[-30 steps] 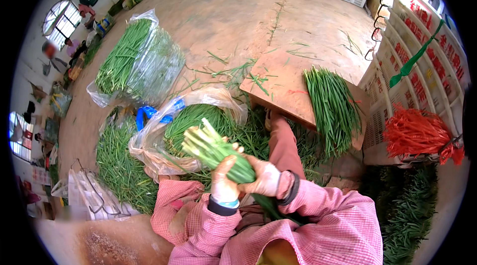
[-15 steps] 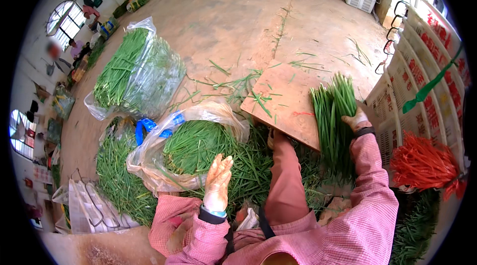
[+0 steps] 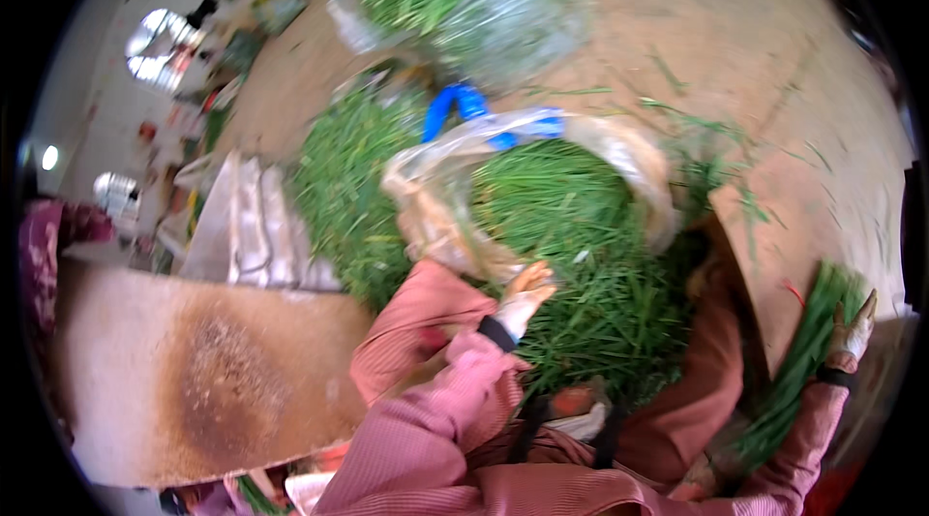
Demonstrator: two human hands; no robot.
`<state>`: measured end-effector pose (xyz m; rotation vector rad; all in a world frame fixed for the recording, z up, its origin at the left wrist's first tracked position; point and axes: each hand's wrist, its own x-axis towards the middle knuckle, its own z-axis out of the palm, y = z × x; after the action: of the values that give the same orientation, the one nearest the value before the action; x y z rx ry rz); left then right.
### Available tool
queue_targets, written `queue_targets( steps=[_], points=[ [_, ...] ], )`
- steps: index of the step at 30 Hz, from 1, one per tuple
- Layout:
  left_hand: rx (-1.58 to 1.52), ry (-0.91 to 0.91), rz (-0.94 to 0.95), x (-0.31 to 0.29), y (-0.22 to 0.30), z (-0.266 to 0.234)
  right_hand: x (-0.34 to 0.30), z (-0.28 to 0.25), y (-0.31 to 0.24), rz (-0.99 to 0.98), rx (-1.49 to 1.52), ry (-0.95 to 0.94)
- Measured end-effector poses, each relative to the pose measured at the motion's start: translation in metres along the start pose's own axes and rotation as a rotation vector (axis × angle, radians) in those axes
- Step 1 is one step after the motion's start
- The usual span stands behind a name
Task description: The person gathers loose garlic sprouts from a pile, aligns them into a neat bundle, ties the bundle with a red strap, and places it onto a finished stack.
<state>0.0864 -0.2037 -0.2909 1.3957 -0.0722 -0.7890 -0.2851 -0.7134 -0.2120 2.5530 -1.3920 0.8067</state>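
Observation:
My left hand point(image 3: 527, 298), in a pale glove with stained fingertips, is just over the near edge of an open clear plastic bag point(image 3: 416, 197). Its fingers look stretched out, somewhat blurred, and nothing shows in them. Long green chives point(image 3: 552, 192) fill the bag, and more loose chives point(image 3: 590, 332) lie in front of it. On the far right, my gloved right hand point(image 3: 852, 330) rests against the side of a bundle of chives point(image 3: 798, 371), fingers straight and thumb apart. The bundle leans beside a wooden board point(image 3: 782, 235) with a red tie on it.
Behind the open bag stands another clear bag point(image 3: 523, 22) packed with chives. A blue plastic strip point(image 3: 455, 109) lies between them. To the left are a heap of chives point(image 3: 353, 167), a folded white sack point(image 3: 261, 226) and a stained pale surface point(image 3: 126, 361).
The view has swung left, bringing the stained surface in. My left hand has lowered from upright toward the chives by the bag. My right hand's fingers have straightened against the bundle.

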Motion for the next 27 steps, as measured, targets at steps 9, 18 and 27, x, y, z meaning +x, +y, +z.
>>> queue_targets(
  steps=[9,18,27],
  points=[
    [1.317,0.008,-0.081,0.068,0.018,-0.068,-0.065,0.129,-0.366,-0.593,0.703,-0.868],
    [0.000,0.376,0.083,0.185,0.033,-0.168,-0.098,0.215,-0.605,-0.982,0.685,-0.911],
    [-0.315,0.356,0.430,0.198,0.063,-0.206,-0.112,0.282,-0.772,-1.460,-0.084,-0.889]
  ],
)
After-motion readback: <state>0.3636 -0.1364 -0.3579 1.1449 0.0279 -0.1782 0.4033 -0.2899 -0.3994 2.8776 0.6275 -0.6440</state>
